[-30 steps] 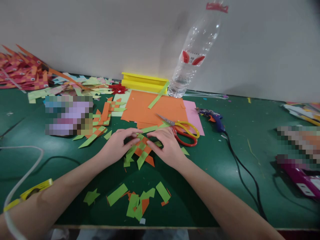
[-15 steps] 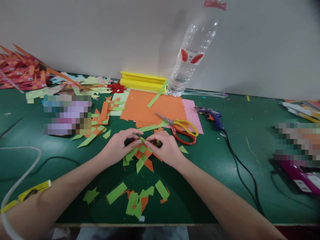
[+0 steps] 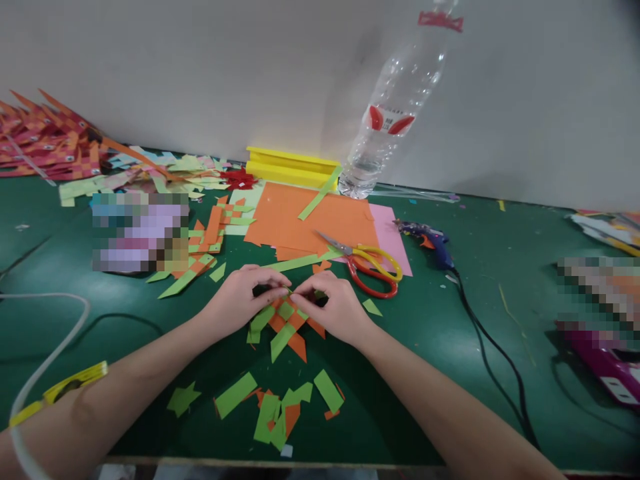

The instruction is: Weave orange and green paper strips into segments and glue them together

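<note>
- left hand [image 3: 239, 301]: thumb and fingers pinched on far edge of woven paper piece [image 3: 286, 325]
- right hand [image 3: 336, 308]: pinched on the same edge, fingertips right by the left's
- woven paper piece: green/orange strips, flat on green table [image 3: 450, 347], between both hands
- scissors [image 3: 374, 268]: just beyond right hand, blades over orange sheet [image 3: 305, 217]
- cut scraps [image 3: 280, 407]: near table edge
- glue gun [image 3: 431, 240]: further right

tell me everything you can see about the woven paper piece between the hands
The woven paper piece is a small flat mat of green and orange paper strips crossed in a checker pattern, with loose strip ends sticking out toward the near edge. It lies on the green table, turned like a diamond. The left hand and right hand pinch its far corner from either side.
</note>
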A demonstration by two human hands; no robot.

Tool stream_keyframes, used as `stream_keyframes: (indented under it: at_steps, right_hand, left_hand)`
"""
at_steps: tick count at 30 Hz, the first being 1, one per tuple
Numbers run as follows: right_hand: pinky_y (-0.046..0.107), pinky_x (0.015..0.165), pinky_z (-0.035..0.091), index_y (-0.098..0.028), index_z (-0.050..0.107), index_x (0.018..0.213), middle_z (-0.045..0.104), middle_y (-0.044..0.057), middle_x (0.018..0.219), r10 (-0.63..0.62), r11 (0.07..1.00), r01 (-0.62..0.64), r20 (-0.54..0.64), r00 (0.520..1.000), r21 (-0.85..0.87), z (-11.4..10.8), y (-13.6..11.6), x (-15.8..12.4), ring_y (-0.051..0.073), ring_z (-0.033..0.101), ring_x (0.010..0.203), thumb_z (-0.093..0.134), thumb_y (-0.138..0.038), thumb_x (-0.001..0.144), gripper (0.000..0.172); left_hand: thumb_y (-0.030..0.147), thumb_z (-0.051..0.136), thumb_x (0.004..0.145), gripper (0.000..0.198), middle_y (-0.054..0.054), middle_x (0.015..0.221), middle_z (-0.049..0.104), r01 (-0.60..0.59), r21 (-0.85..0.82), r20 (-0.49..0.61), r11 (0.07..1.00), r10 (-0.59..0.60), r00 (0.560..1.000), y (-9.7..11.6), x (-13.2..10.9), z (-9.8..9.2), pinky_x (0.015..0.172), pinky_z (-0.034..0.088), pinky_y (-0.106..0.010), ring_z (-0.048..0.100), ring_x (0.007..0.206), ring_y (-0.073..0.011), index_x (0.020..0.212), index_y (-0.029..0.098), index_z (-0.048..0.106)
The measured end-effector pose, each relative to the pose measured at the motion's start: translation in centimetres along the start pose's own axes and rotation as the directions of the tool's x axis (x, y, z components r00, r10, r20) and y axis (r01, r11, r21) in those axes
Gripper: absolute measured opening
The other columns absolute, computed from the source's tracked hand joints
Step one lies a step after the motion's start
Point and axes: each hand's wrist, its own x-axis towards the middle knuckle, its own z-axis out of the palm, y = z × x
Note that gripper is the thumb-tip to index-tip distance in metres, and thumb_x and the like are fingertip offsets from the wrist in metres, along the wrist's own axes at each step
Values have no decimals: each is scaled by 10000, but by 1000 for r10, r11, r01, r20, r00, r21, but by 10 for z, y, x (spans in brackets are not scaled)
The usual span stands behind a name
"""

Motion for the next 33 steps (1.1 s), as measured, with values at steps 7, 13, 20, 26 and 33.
stream_keyframes:
  at_steps: [7, 13, 20, 26, 33]
  right_hand:
    - [290, 652, 440, -200, 627, 701, 633, -5, 631, -29, 999, 29, -3, 1000, -39, -1, 0, 1, 132, 549, 635, 612, -253, 836, 146]
    - [297, 664, 432, -206, 638, 712, 639, 3, 641, 34, 998, -35, -12, 999, -47, -3, 4, 2, 144, 550, 657, 596, -301, 853, 175]
    - [303, 668, 424, -208, 645, 730, 628, 1, 629, 42, 997, -43, -10, 999, -61, -2, 6, 2, 148, 541, 650, 611, -295, 841, 145]
    - [300, 685, 420, -201, 631, 722, 628, -1, 639, -43, 998, 44, 28, 999, -50, -2, 3, 1, 138, 542, 638, 605, -265, 840, 137]
    - [302, 706, 411, -195, 613, 703, 615, -11, 617, -105, 991, 107, 34, 994, -78, -2, 1, 2, 125, 518, 603, 579, -243, 860, 168]
  left_hand:
    - [434, 559, 855, 257, -24, 854, 752, 9, -58, -11, 998, -10, 1000, -4, -1, 2, 807, 540, -362, 698, 807, -215, 980, 240, 671]
    - [366, 560, 869, 226, -14, 872, 748, 22, -91, -51, 996, -26, 998, -5, 0, -1, 770, 544, -300, 706, 828, -194, 1022, 218, 637]
    - [342, 542, 886, 202, -18, 899, 752, -36, -16, -40, 999, 36, 999, -9, 0, 2, 826, 532, -349, 697, 839, -193, 1015, 231, 650]
    - [369, 541, 890, 218, -24, 873, 751, -111, 8, -33, 994, 112, 993, -6, -1, 2, 798, 527, -332, 673, 841, -194, 968, 225, 686]
    - [321, 524, 909, 202, -4, 820, 744, -179, 40, -5, 983, 180, 984, -4, 0, 2, 787, 511, -327, 648, 781, -179, 866, 225, 696]
